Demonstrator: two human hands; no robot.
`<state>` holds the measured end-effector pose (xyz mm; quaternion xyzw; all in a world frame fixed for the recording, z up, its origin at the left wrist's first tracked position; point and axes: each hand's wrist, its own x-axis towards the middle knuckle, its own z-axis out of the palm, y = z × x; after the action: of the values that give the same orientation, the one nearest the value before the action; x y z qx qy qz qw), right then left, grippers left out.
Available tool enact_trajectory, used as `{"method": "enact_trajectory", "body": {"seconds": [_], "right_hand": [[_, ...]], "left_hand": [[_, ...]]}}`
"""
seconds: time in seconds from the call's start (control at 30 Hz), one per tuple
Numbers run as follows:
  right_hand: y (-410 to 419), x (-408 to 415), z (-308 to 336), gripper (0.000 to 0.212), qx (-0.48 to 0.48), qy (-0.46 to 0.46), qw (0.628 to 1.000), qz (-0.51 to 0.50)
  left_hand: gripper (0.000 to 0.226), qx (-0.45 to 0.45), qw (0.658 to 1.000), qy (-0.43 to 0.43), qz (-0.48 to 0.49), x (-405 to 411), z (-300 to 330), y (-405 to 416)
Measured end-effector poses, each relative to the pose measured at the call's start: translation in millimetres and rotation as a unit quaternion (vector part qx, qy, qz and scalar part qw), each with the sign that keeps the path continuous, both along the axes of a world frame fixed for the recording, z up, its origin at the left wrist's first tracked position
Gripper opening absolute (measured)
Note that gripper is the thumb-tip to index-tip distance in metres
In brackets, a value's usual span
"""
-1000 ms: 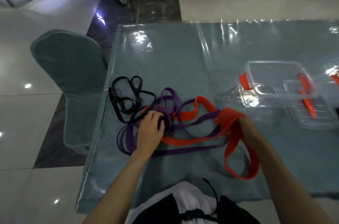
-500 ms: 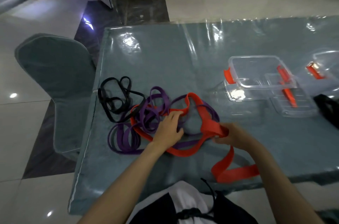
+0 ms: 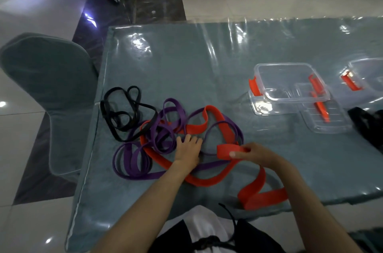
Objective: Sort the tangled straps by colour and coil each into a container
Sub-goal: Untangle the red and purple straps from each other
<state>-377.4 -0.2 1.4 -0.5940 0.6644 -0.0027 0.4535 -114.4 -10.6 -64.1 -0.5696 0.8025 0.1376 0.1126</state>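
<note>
A tangle of straps lies on the teal table [image 3: 207,49]: a black strap [image 3: 116,112] at the left, a purple strap [image 3: 132,161] in loops, and a wide red strap [image 3: 209,122] woven through the purple one. My left hand [image 3: 187,150] rests flat on the tangle, fingers spread over purple and red loops. My right hand [image 3: 255,152] pinches a folded section of the red strap, whose tail [image 3: 261,196] runs down to the near table edge. A clear container [image 3: 288,85] with red clips stands at the right.
A clear lid [image 3: 325,120] leans against the container, and a second clear container [image 3: 366,78] sits at the far right. A dark object [image 3: 366,124] lies at the right edge. A teal-covered chair [image 3: 47,91] stands left of the table.
My right hand has drawn the red strap toward the middle and folded it between its fingers. My left hand slid right across the tangle and flattened on it.
</note>
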Motion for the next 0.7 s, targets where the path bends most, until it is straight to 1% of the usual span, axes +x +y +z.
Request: {"method": "enact_trajectory", "body": {"seconds": [0.03,0.07,0.13,0.2,0.3,0.33,0.4,0.47,0.5,0.53,0.57,0.63,0.67,0.7], "right_hand": [[-4.1,1.8,-1.2,0.081,-0.022,0.005,0.999,-0.038],[-9.1,2.8,-2.9,0.080,-0.043,0.019,0.996,-0.075],[-20.8,2.2,-6.6,0.065,-0.083,0.055,0.988,-0.122],[-32.8,0.6,-12.5,0.049,-0.114,0.078,0.981,-0.136],[-46.8,6.5,-17.4,0.015,-0.122,0.102,0.974,-0.163],[-51.9,10.8,-18.3,0.021,-0.120,0.095,0.975,-0.163],[-64.6,19.6,-20.1,0.046,-0.105,0.068,0.985,-0.119],[-77.2,29.7,-21.5,0.063,-0.056,0.064,0.995,-0.045],[-82.3,33.9,-24.3,0.066,-0.029,0.068,0.997,-0.017],[-85.4,38.0,-26.8,0.064,-0.010,0.079,0.997,-0.007],[-87.1,41.2,-29.7,0.057,-0.007,0.087,0.996,-0.013],[-86.2,44.3,-35.4,0.045,-0.030,0.096,0.993,-0.057],[-84.8,45.5,-38.0,0.046,-0.036,0.093,0.991,-0.085],[-83.8,45.9,-40.9,0.052,-0.038,0.085,0.990,-0.109]], "left_hand": [[0.049,-0.022,1.000,-0.008,-0.004,1.5,-2.8,-1.8],[0.040,-0.035,0.999,-0.013,-0.013,4.4,-5.0,-3.8],[0.034,-0.040,0.998,-0.014,-0.049,15.1,-8.3,-8.4],[0.034,-0.035,0.995,-0.013,-0.092,32.4,-10.4,-11.5],[0.033,-0.042,0.990,-0.017,-0.135,63.3,-10.2,-10.1],[0.031,-0.054,0.988,-0.018,-0.141,71.8,-10.3,-7.8],[0.028,-0.075,0.989,-0.013,-0.127,83.3,-8.3,-3.2],[0.028,-0.093,0.992,0.017,-0.084,87.5,-5.8,-2.0],[0.029,-0.100,0.993,0.041,-0.055,87.9,-3.6,-2.6],[0.030,-0.105,0.992,0.071,-0.023,87.8,-1.0,-4.0],[0.030,-0.108,0.988,0.108,0.013,88.1,1.3,-5.7],[0.027,-0.107,0.971,0.197,0.082,90.2,4.2,-9.5],[0.026,-0.104,0.958,0.243,0.111,91.5,5.0,-10.9],[0.024,-0.097,0.943,0.290,0.135,92.5,5.6,-12.3]]}}
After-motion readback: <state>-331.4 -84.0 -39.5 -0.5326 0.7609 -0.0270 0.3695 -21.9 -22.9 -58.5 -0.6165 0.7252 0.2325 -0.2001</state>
